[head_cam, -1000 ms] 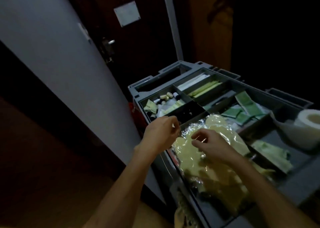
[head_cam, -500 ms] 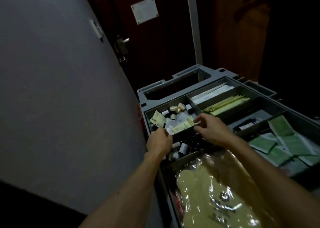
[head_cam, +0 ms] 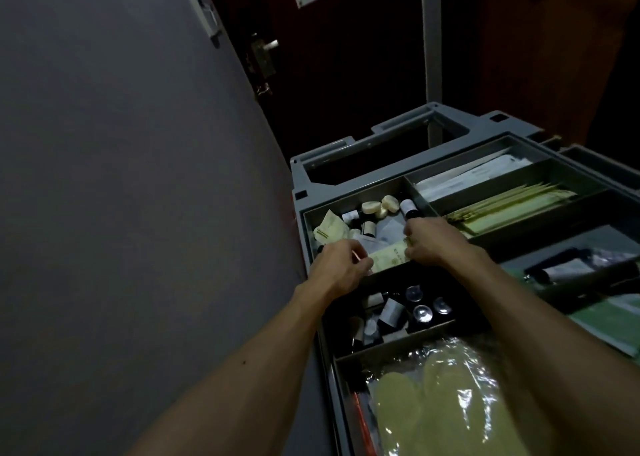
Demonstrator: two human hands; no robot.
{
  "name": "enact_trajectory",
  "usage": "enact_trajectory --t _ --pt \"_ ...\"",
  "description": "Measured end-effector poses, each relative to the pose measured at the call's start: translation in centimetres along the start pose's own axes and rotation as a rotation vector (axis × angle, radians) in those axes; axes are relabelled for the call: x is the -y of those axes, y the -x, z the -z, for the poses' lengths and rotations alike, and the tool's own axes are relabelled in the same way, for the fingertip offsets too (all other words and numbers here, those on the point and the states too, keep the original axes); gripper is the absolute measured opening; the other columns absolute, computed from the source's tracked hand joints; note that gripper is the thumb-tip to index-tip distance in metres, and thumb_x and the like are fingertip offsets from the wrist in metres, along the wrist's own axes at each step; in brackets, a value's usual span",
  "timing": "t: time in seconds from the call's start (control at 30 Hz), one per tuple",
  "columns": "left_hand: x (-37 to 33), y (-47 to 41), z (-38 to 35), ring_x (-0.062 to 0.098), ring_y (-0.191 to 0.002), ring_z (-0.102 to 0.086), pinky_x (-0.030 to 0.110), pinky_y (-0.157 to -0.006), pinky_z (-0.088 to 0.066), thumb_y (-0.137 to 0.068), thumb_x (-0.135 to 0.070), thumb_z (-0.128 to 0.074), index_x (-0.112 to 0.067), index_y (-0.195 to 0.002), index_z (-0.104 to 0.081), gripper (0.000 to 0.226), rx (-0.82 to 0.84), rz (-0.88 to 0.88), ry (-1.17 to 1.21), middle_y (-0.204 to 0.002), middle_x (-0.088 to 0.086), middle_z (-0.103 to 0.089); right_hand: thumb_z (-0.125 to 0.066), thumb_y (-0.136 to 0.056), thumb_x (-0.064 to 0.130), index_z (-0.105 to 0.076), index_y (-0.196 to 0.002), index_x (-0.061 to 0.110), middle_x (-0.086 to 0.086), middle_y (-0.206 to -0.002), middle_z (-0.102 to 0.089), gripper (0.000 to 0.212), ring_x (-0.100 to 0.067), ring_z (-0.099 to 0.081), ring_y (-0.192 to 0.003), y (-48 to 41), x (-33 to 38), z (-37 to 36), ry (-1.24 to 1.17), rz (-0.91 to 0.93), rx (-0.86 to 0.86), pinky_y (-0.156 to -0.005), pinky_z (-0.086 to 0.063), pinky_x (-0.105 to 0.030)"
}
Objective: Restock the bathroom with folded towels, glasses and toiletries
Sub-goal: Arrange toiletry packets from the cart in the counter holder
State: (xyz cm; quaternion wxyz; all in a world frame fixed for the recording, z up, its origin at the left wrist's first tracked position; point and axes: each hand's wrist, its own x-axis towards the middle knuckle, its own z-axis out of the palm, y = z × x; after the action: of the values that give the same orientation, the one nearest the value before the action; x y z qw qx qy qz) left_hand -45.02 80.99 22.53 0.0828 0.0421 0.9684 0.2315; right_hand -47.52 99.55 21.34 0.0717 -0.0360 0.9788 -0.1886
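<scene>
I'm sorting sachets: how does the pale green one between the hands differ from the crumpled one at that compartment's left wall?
The long pale green paper sachet lies flat, its ends pinched by the left hand and right hand; the crumpled pale green sachet lies untouched. The long one shows small print, the crumpled one dark stripes. Both are pale green paper in one compartment of the grey plastic tray.

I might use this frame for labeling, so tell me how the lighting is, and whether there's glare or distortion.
Head view: dim overall, the door nearly black. Head view: bright glare spots on the plastic-wrapped pack. Head view: the wide-angle lens bows the wall edge. Head view: the left hand and right hand pinching the pale green packet read clearly, slightly soft.
</scene>
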Motion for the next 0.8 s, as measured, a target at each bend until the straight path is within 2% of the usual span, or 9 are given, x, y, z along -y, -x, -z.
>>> enact_trajectory --t 0.1,0.2,0.27,0.33,0.4,0.47,0.6,0.7,0.8 --pt "0.3 -0.9 -0.3 0.019 -0.091 -0.068 0.045 -0.085 -0.057 -0.094 -0.042 -0.061 -0.021 -0.116 -0.064 0.031 0.014 -0.013 0.042 -0.103 0.000 -0.070 -0.061 -0.088 0.010 -0.046 -0.130 0.017 -0.012 -0.113 -0.066 0.046 -0.032 -0.064 -0.098 -0.3 0.0 -0.5 -0.125 -0.007 -0.055 -0.081 -0.055 -0.046" --pt "-0.2 -1.6 -0.1 0.020 -0.104 -0.063 0.044 -0.090 -0.055 -0.092 -0.049 -0.063 -0.023 -0.129 -0.060 0.046 -0.031 -0.048 0.070 -0.119 0.002 -0.063 -0.063 -0.092 0.018 -0.067 -0.106 0.012 -0.009 -0.099 -0.069 0.016 -0.024 -0.065 -0.089 0.0 -0.1 0.4 -0.275 0.029 -0.081 -0.081 -0.055 -0.042" --pt "-0.5 -2.3 0.0 0.018 -0.107 -0.061 0.044 -0.091 -0.055 -0.087 -0.055 -0.066 -0.024 -0.126 -0.063 0.050 -0.048 -0.098 0.120 -0.124 0.000 -0.061 -0.066 -0.092 0.018 -0.072 -0.095 0.010 -0.007 -0.095 -0.069 0.011 -0.021 -0.065 -0.086 0.4 -0.1 1.7 -0.340 0.085 -0.076 -0.080 -0.055 -0.040" --pt "-0.9 -2.8 -0.1 0.017 -0.097 -0.067 0.045 -0.085 -0.058 -0.084 -0.057 -0.069 -0.026 -0.113 -0.068 0.042 0.037 -0.123 0.237 -0.111 0.000 -0.070 -0.066 -0.092 0.019 -0.071 -0.090 0.012 -0.004 -0.091 -0.070 0.008 -0.019 -0.066 -0.086 0.5 0.0 3.1 -0.423 0.124 -0.088 -0.081 -0.056 -0.042" --pt "-1.3 -3.0 -0.3 0.016 -0.081 -0.071 0.036 -0.071 -0.060 -0.088 -0.043 -0.072 -0.023 -0.099 -0.069 0.023 0.105 -0.108 0.379 -0.092 0.001 -0.073 -0.067 -0.092 0.018 -0.070 -0.098 0.016 0.003 -0.093 -0.069 0.007 -0.015 -0.065 -0.090 0.6 0.3 3.9 -0.496 0.142 -0.133 -0.081 -0.055 -0.035" --pt "-1.4 -3.2 0.3 0.016 -0.077 -0.069 0.029 -0.063 -0.056 -0.091 -0.034 -0.071 -0.020 -0.094 -0.069 0.014 0.006 -0.090 0.392 -0.084 -0.001 -0.071 -0.066 -0.093 0.017 -0.069 -0.109 0.015 0.004 -0.099 -0.066 0.017 -0.012 -0.062 -0.093 0.5 0.5 4.0 -0.548 0.137 -0.205 -0.081 -0.050 -0.027" --pt "1.2 -5.3 2.1 0.025 -0.098 -0.067 0.042 -0.081 -0.059 -0.074 -0.063 -0.069 -0.028 -0.091 -0.073 0.040 -0.293 0.160 0.271 -0.094 0.004 -0.073 -0.061 -0.096 0.015 -0.067 -0.116 0.014 -0.002 -0.115 -0.068 0.021 -0.013 -0.060 -0.100 0.6 -0.1 3.0 -0.547 0.083 -0.225 -0.087 -0.048 -0.029" --pt "2.9 -6.2 2.7 0.030 -0.116 -0.057 0.045 -0.098 -0.050 -0.079 -0.058 -0.072 -0.025 -0.088 -0.070 0.034 -0.188 0.344 0.144 -0.107 0.008 -0.070 -0.059 -0.097 0.014 -0.065 -0.120 0.016 -0.006 -0.123 -0.067 0.024 -0.016 -0.061 -0.107 0.7 -0.7 1.8 -0.520 0.054 -0.148 -0.093 -0.049 -0.033" --pt "3.3 -6.7 2.6 0.031 -0.114 -0.058 0.046 -0.099 -0.050 -0.079 -0.053 -0.076 -0.023 -0.079 -0.064 0.032 -0.104 0.383 0.105 -0.107 0.008 -0.070 -0.059 -0.097 0.015 -0.064 -0.123 0.017 -0.006 -0.125 -0.066 0.026 -0.017 -0.061 -0.111 0.6 -0.8 0.9 -0.487 0.058 -0.107 -0.093 -0.049 -0.033"
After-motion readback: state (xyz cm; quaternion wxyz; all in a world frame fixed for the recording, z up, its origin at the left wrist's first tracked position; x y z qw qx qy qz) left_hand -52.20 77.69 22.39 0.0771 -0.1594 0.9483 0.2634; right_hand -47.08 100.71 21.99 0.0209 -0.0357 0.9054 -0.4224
